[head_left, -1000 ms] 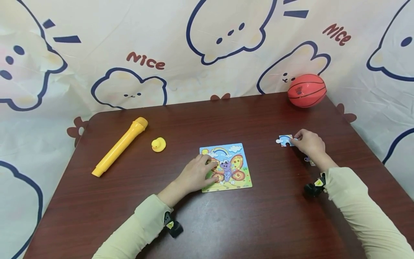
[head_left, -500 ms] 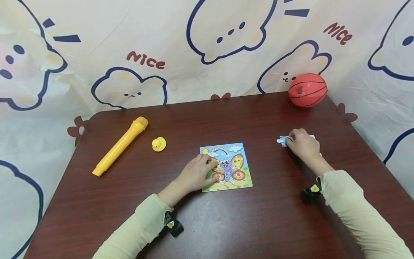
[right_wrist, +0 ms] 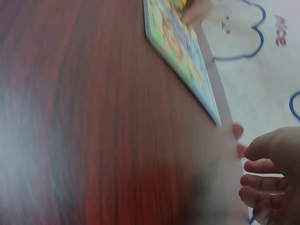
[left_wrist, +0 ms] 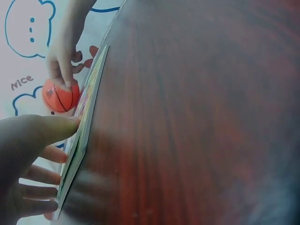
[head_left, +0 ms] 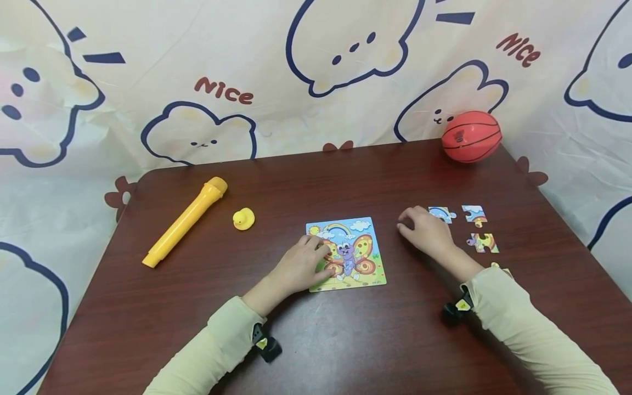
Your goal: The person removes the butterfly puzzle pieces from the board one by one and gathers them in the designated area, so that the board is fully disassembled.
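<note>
My left hand [head_left: 295, 266] rests on the left side of a square butterfly puzzle board [head_left: 356, 255], thumb and fingertips spread on its surface. In the left wrist view, the board [left_wrist: 82, 136] shows nearly edge-on with the fingers along it. My right hand [head_left: 425, 231] is between the board and several loose jigsaw pieces, its fingers loosely bent and holding nothing. The right wrist view also shows a gap between thumb and fingers [right_wrist: 262, 183]. A rainbow piece [head_left: 443, 213] lies just behind this hand. Farther right lie a cloud piece [head_left: 475, 213] and a yellow-and-purple piece [head_left: 485, 242].
Another piece [head_left: 502, 269] is partly hidden by the right cuff. A yellow toy microphone [head_left: 185, 222] and a yellow rubber duck [head_left: 244, 219] lie on the left of the brown table [head_left: 345, 340]. A red ball [head_left: 471, 137] sits at the back right corner.
My right hand has let go of the rainbow piece and moved left and toward me, uncovering the pieces on the right. The left hand stays on the board.
</note>
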A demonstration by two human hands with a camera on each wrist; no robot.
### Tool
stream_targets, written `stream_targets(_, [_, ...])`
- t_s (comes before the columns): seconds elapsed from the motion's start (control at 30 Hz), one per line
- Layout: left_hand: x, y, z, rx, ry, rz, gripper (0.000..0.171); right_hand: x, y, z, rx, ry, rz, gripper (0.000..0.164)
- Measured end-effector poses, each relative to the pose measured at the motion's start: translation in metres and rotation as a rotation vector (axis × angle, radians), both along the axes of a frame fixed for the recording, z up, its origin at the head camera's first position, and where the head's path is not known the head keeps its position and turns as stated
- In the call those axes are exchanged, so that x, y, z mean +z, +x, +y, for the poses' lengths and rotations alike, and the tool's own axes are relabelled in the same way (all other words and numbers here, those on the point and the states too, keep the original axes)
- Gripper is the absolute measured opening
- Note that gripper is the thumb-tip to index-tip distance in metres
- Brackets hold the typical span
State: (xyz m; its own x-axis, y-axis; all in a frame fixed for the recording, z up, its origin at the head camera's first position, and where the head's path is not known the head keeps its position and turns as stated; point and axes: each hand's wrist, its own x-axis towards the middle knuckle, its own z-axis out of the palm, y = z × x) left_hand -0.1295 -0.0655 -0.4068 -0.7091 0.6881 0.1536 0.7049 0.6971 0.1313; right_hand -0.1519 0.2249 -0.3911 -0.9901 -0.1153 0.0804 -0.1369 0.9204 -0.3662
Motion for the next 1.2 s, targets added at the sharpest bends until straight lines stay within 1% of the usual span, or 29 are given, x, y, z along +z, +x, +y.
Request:
stream_targets(0.17, [-0.001, 0.002, 0.002, 0.013, -0.002, 0.009, 0.032, -0.003, 0.005, -0.021, 0.056, -0.017, -0.003, 0.018])
stream_targets(0.3, [-0.002, 0.003, 0.003, 0.02, -0.02, 0.036, 0.036, -0.006, 0.007, -0.04, 0.103, -0.029, -0.013, 0.015])
stream_targets(0.47, [-0.002, 0.003, 0.003, 0.025, -0.025, 0.075, 0.044, -0.008, 0.01, -0.064, 0.185, -0.03, -0.028, 0.011])
stream_targets(0.63, [-0.001, 0.004, 0.004, 0.021, -0.03, 0.088, 0.051, -0.011, 0.011, -0.082, 0.24, -0.004, -0.033, 0.018])
stream_targets(0.8, [-0.001, 0.004, 0.005, 0.019, -0.042, 0.075, 0.053, -0.013, 0.012, -0.088, 0.267, 0.006, -0.035, 0.022])
stream_targets(1.0, [0.002, 0.004, 0.006, 0.022, -0.086, 0.045, 0.057, -0.014, 0.012, -0.089, 0.27, 0.016, -0.033, 0.021])
stream_targets(1.2, [0.005, 0.004, 0.007, 0.033, -0.097, 0.008, 0.058, -0.014, 0.011, -0.09, 0.274, -0.001, -0.051, 0.019])
